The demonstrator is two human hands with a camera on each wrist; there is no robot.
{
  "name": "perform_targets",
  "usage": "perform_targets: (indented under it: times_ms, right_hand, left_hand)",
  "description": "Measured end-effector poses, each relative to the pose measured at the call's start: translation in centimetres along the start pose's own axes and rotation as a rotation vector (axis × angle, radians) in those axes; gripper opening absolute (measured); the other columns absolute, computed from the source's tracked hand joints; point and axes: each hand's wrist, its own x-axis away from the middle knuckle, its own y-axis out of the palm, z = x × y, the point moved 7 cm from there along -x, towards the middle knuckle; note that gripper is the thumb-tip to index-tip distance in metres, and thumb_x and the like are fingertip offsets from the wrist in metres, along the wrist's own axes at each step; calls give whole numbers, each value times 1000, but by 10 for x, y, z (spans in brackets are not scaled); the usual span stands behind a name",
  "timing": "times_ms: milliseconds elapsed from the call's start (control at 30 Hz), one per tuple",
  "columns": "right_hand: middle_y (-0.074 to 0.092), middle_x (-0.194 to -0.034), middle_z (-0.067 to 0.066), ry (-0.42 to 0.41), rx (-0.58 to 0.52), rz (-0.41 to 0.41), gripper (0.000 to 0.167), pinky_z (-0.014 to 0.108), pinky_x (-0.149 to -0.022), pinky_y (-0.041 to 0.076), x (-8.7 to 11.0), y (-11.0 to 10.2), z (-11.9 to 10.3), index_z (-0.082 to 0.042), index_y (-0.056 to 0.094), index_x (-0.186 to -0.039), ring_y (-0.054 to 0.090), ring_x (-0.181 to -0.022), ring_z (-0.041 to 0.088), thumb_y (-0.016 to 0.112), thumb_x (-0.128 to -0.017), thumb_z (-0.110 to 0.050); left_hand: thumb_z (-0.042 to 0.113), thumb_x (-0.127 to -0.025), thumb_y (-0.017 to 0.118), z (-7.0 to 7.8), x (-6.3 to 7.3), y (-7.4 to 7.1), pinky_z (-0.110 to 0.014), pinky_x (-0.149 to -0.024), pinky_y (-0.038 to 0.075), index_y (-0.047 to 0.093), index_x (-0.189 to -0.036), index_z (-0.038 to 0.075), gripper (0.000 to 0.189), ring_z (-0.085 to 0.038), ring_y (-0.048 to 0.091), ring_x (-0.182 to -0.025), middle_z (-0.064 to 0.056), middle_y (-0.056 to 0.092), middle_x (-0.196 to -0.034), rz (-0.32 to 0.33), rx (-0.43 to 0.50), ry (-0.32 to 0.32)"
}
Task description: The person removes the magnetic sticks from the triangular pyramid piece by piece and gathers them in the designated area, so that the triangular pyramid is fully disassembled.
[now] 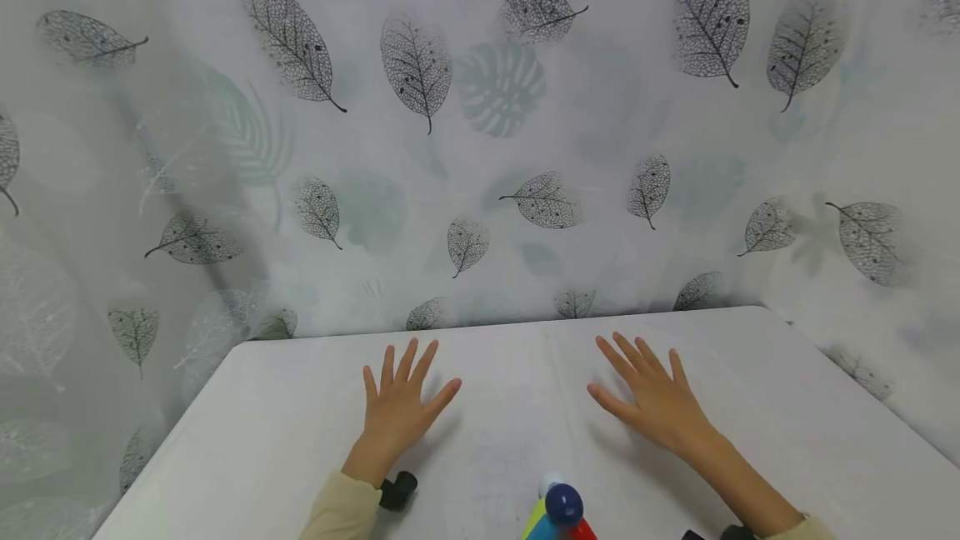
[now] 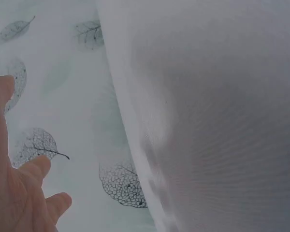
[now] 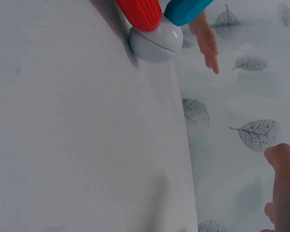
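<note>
Over the left half of the white table, my left hand (image 1: pixel 397 408) spreads its fingers and holds nothing. My right hand (image 1: pixel 660 402) is likewise spread, over the right half, with nothing in its grasp. Between the wrists, at the bottom edge of the head view, stands a toy of coloured rods and balls. It shows a dark blue ball (image 1: pixel 564 506), and yellow, light blue and red rods. In the right wrist view, the red rod (image 3: pixel 141 12) and the blue rod (image 3: pixel 186 9) meet a white ball (image 3: pixel 156 41). Neither hand touches the toy.
The table (image 1: pixel 495 373) has a white cover. Behind it and along both sides hangs a pale curtain (image 1: pixel 480 148) printed with leaves. A black wrist camera (image 1: pixel 398 491) sits by the left sleeve; black camera parts (image 1: pixel 737 532) show at the right wrist.
</note>
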Motion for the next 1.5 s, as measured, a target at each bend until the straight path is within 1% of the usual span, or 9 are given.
perform_targets:
  times_ms: [300,633,733,867,933,1100,1167,1267,1500]
  right_hand:
    - [38,-154,8,-62,-77,29,67,63,-113,12,18,-3,-14,-25,34,-152,29,-143,36,54,-95,-53]
    - [47,-148,4,-199,-69,132,60,55,-113,23,39,-13,-31,-22,43,-148,41,-136,31,63,-93,-38]
    - [48,-148,0,-226,-91,142,60,35,-119,14,44,-14,-35,-23,44,-147,42,-135,28,65,-92,-32]
    - [50,-145,-3,-301,-107,176,62,9,-112,1,54,-16,-42,-23,44,-147,45,-132,25,68,-89,-25]
    - [50,-145,-5,-319,-109,177,64,9,-111,6,58,-17,-44,-24,43,-147,45,-132,22,69,-89,-24]
    - [54,-138,-11,-317,-109,181,61,32,-101,35,68,-19,-47,-29,48,-144,51,-124,17,70,-87,-24]
    - [57,-133,-13,-335,-123,197,59,37,-94,39,71,-20,-49,-28,52,-141,53,-119,15,72,-85,-23]
    - [58,-129,-14,-364,-146,206,57,35,-92,42,75,-21,-52,-28,55,-137,54,-115,11,74,-83,-21]
    - [59,-125,-20,-316,-224,108,45,42,-85,53,80,-14,-56,-25,61,-129,55,-110,4,72,-85,-25]
  left_hand:
    - [64,-91,50,8,10,0,-67,-112,4,35,-151,28,72,-39,14,-147,-7,31,-157,54,-66,113]
    - [64,-92,49,35,31,-3,-65,-113,11,38,-150,30,68,-36,20,-146,-2,34,-156,79,-107,267]
    - [66,-92,47,44,36,-3,-65,-112,13,39,-149,30,68,-35,21,-146,-2,35,-156,91,-115,315]
    - [69,-92,42,57,44,-6,-66,-111,17,40,-149,29,69,-33,23,-146,-1,37,-155,119,-115,409]
    - [69,-94,38,65,48,-8,-66,-110,20,41,-148,29,68,-33,26,-145,-1,39,-153,146,-114,469]
    - [64,-98,32,83,59,-11,-60,-108,31,42,-148,29,61,-29,34,-142,0,43,-151,192,-113,608]
    - [60,-99,34,89,63,-12,-56,-107,34,43,-147,28,58,-27,35,-141,2,43,-150,197,-110,648]
    - [57,-99,39,95,67,-11,-52,-105,38,46,-145,28,54,-25,37,-140,2,45,-148,199,-103,688]
    - [52,-101,42,106,76,-8,-43,-103,42,51,-139,25,49,-22,45,-133,1,52,-140,213,-68,750]
